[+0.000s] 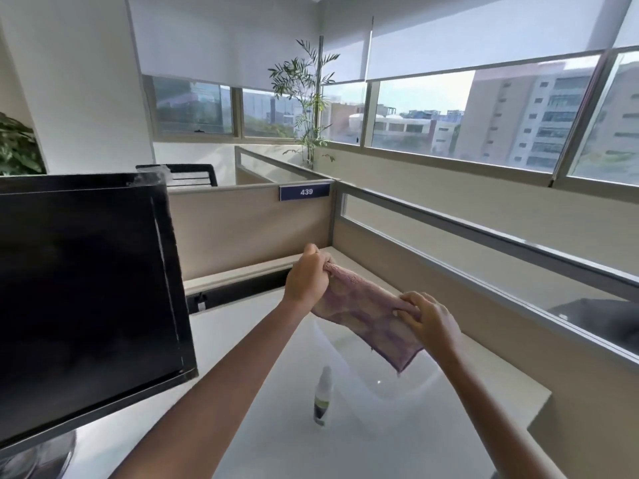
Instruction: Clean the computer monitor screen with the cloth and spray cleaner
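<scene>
Purple cloth (363,307) stretched between both hands (spray bottle (323,397) upright below)

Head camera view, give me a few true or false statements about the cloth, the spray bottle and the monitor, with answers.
1. Both hands hold the pink cloth, the left hand at one end and the right hand at the other. True.
2. The spray bottle is in the right hand. False: it stands on the white desk, untouched.
3. The monitor screen is dark. True.
4. The cloth is pressed against the screen. False: it is held in the air, apart from the monitor.
</scene>
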`<state>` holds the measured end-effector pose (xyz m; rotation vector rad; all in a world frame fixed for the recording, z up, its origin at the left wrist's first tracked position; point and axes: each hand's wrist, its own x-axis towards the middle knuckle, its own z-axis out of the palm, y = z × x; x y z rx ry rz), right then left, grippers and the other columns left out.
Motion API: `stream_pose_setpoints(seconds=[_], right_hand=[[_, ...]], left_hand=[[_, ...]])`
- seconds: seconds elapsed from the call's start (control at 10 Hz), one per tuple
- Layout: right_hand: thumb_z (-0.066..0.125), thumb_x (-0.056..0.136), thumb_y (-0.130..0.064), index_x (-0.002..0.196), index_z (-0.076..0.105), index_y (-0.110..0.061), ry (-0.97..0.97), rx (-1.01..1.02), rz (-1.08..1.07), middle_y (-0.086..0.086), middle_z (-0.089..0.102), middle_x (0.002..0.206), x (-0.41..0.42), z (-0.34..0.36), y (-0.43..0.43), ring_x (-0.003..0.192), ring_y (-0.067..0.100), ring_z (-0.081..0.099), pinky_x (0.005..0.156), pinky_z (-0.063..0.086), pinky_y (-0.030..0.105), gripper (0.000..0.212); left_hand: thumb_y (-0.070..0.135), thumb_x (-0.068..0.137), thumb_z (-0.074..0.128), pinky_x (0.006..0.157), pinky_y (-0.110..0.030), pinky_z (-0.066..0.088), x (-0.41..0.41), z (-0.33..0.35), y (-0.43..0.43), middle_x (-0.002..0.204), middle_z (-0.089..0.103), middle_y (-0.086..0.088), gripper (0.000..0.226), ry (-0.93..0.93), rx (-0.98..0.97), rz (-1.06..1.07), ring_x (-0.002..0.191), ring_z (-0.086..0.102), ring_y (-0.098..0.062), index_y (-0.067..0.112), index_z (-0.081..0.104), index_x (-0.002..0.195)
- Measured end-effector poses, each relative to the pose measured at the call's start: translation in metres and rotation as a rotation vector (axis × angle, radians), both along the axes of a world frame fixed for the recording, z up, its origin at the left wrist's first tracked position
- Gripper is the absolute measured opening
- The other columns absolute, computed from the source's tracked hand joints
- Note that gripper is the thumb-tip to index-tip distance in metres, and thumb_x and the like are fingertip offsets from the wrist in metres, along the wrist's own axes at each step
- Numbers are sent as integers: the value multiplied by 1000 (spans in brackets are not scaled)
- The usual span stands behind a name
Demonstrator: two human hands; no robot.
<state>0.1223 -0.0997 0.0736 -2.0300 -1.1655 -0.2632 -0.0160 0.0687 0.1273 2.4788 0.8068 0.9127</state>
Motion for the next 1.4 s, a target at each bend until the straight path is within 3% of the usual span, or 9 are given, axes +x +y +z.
stream_pose_setpoints(seconds=[0.1,0.4,0.7,0.8,0.9,1.1,1.2,1.3,1.4], right_hand=[[66,82,-18,101,64,-16,98,-187,-17,4,65,96,17,-21,-3,85,24,60,68,40,25,18],[53,89,-21,115,59,-13,366,-737,114,9,64,114,42,-59,7,95,20,59,71,39,20,27],[40,88,-5,120,44,-16,9,-705,-33,6,57,118,47,-93,24,108,24,56,79,47,35,34],[46,92,-19,142,26,-16,-58,-745,158,6,37,143,51,-102,32,129,21,39,99,39,32,53],[64,82,-38,147,8,-34,32,-891,351,2,6,157,50,-107,41,145,23,3,114,24,46,85],[69,76,-46,148,2,-28,44,-1185,367,5,-8,158,60,-124,53,145,26,-11,118,1,44,100],[67,77,-44,148,9,-28,72,-1135,372,6,6,157,59,-120,52,145,25,0,117,8,38,93],[61,85,-32,144,25,-36,135,-829,383,1,27,151,53,-107,47,138,23,24,108,24,28,69],[47,95,-25,130,51,-24,131,-522,336,-1,48,140,38,-91,42,124,17,44,94,31,21,35]], left_hand=[[-4,85,39,82,-39,48,29,-19,1,114,54,-17,30,59,-60,3,98,58,-35,6,64,98],[3,87,43,73,-35,43,83,-75,9,106,64,-15,18,264,-153,49,98,59,-34,9,53,101],[2,91,43,88,-36,44,124,-111,15,125,53,-17,31,324,-269,-5,110,55,-33,9,46,121],[8,91,43,95,-39,42,122,-124,18,133,46,-17,38,504,-276,-28,117,51,-34,11,41,129],[20,90,47,101,-38,36,116,-134,20,138,42,-13,43,685,-236,-37,124,46,-30,13,39,132],[22,89,44,101,-38,34,100,-141,13,133,48,-13,38,758,-147,-42,125,44,-29,9,46,125],[16,89,43,103,-35,32,89,-136,13,130,51,-12,37,624,-147,-91,127,40,-26,9,49,125],[13,92,43,110,-31,23,77,-132,17,136,49,-6,36,408,-85,-132,138,28,-21,13,49,128],[9,93,42,108,-28,25,60,-126,18,136,50,-5,36,251,-108,-80,137,30,-19,14,49,128]])
